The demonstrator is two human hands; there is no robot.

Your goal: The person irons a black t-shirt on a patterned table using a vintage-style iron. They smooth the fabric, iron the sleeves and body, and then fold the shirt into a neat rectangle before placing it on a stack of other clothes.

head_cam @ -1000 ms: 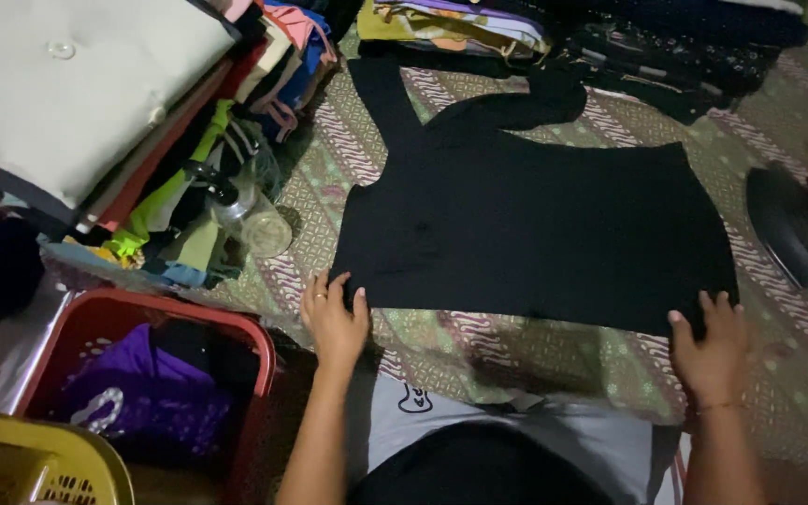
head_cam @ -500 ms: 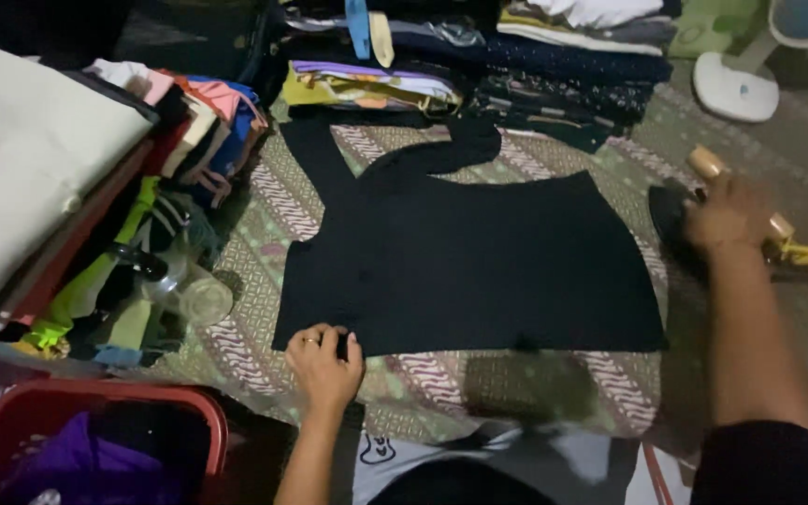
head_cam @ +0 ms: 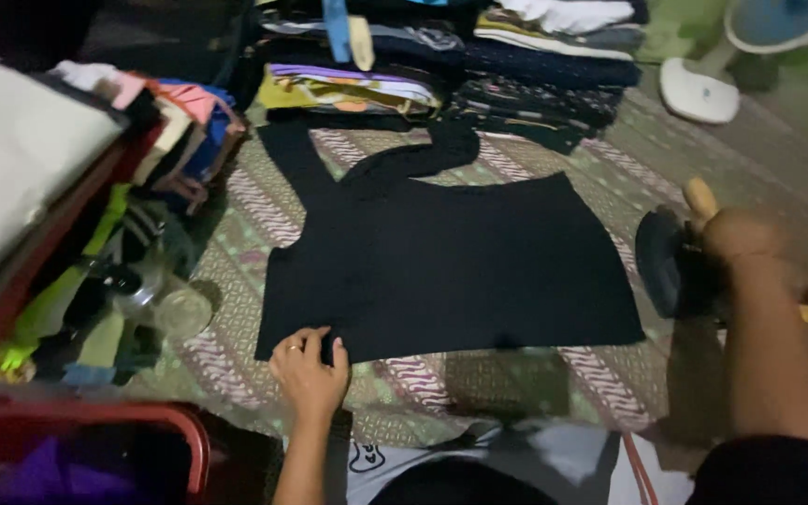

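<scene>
Black sleeveless cloth top (head_cam: 451,266) lies flat on the patterned mat (head_cam: 507,383).
Your left hand (head_cam: 310,369) presses its hem, unclenched; your right hand (head_cam: 736,238) seemingly grips a dark iron (head_cam: 670,266).

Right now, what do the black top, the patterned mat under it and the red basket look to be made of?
Black top: soft matte cloth, probably knit; it lies flat and limp, with no sheen.
Patterned mat: looks like woven or printed fabric, dull, with repeating bands; hard to tell which.
Red basket: likely hard plastic, with a smooth rounded rim; blurred.

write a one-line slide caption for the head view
Left hand pins a black garment flat on a patterned mat; right hand grips an iron.
</scene>
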